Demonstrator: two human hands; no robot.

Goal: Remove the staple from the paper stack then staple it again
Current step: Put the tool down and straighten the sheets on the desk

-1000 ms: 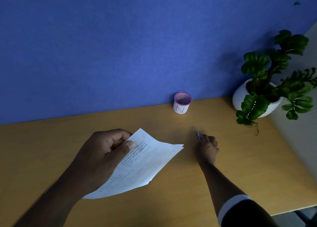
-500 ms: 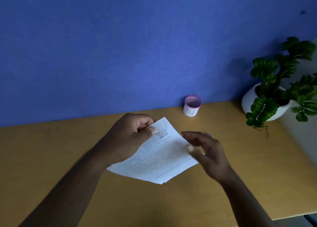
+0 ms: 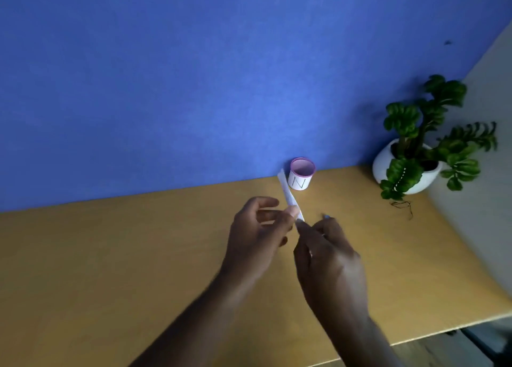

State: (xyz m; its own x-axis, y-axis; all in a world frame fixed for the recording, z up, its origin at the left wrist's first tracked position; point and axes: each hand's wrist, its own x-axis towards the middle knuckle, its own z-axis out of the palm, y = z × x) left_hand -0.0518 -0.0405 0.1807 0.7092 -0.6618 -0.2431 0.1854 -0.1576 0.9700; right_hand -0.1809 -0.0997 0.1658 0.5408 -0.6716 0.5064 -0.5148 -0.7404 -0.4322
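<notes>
The smooth tan wooden desk [image 3: 110,255] meets a matte blue wall [image 3: 194,75]. A small white cup [image 3: 301,174] with a pink rim and a potted plant [image 3: 415,156] stand behind. The thin white paper stack [image 3: 288,193], seen edge-on above the desk, is pinched by the left hand [image 3: 257,233] and the right hand [image 3: 329,258].

The only thing I can read is a single capital letter N, drawn in thin dark strokes on the white side of the small cup [image 3: 301,174] with the pink rim. That cup stands at the back edge of the table [image 3: 110,255], right of the middle, against the blue wall. The paper stack [image 3: 288,193] is turned edge-on to me, so I can make out no print on it.
</notes>
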